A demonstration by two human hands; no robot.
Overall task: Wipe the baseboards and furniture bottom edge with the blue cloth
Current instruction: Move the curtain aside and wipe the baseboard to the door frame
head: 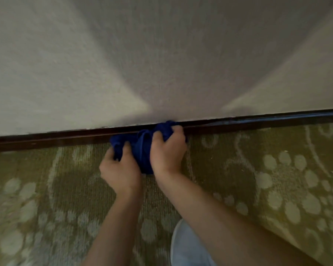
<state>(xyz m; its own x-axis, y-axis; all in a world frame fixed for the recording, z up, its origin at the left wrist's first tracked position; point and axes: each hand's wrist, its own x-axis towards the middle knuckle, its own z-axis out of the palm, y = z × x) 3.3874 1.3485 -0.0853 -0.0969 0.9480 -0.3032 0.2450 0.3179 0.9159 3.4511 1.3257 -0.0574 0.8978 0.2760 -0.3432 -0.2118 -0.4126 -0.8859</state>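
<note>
Both hands are down at the foot of the wall, and the bunched, deep-blue soft cloth is sitting right against the dark brown glossy wooden baseboard, just past the centre of the view toward twelve o'clock. The right hand is curling its fingers over the top of the bundle and pressing it into the board's upper lip, while the left hand, at about nine o'clock from the right one, is gripping the cloth's lower fold with fingers and thumb wrapped round it. So both hands are closed on fabric, neither one slack. By the look of it, the baseboard pass is the step in hand; no furniture edge is showing here at all. The next move is likely calling for a steady slide along the strip, toward three o'clock or toward nine, which way I cannot tell, with pressure kept on that narrow top ledge where dust tends to sit, and the loose fold held clear so it is not dragging on the floor. Below the board, the olive-green woven carpet with pale dotted swirls is spreading out toward six o'clock, and above it the off-white textured wall is filling the upper half, crossed by broad soft shadows. The view is blurring a little, so fine marks on the board are hard to judge. Down at five o'clock a pale grey rounded shape is peeking in under the right forearm, possibly a shoe or a knee.
</note>
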